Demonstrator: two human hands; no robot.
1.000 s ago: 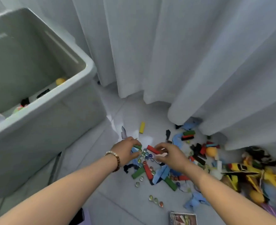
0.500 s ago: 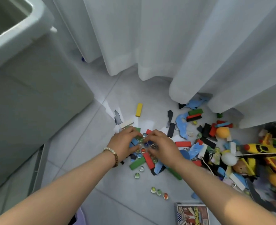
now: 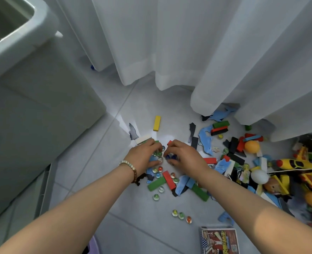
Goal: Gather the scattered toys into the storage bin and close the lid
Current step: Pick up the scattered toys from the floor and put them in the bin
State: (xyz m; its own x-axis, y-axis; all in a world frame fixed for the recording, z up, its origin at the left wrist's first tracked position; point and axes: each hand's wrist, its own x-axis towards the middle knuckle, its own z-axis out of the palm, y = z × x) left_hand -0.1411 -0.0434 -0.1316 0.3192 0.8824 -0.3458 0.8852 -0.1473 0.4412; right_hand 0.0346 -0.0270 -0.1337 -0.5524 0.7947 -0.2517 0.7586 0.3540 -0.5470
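Both your hands meet over a cluster of small, clear glass marbles [image 3: 158, 154] on the glossy tiled floor [image 3: 133, 228]. Your left hand [image 3: 144, 156], with a bead bracelet [image 3: 131, 168] at the wrist, has fingers and thumb curled round several marbles. Your right hand [image 3: 185, 156] closes its fingertips on two dark blue ones.

Just below your hands lie smooth, flat oblong pieces, a green block [image 3: 156, 183] touching a red block [image 3: 169, 179]. A yellow block [image 3: 157, 123] lies apart, nearer the curtain [image 3: 188, 43], whose soft white folds reach the floor. Thin, ragged-edged blue and black scraps are strewn among them.

To your right the heap holds a glossy yellow toy plane [image 3: 298, 164], a round orange ball [image 3: 252, 146] and a white ball [image 3: 259, 176]. Three more marbles sit in a row near a printed booklet [image 3: 219, 241].

At your left stands the storage bin [image 3: 41, 107], pale smooth plastic with a thick rounded rim, well apart from the marbles. Only a strip of its inner wall shows, so you cannot tell what it holds.
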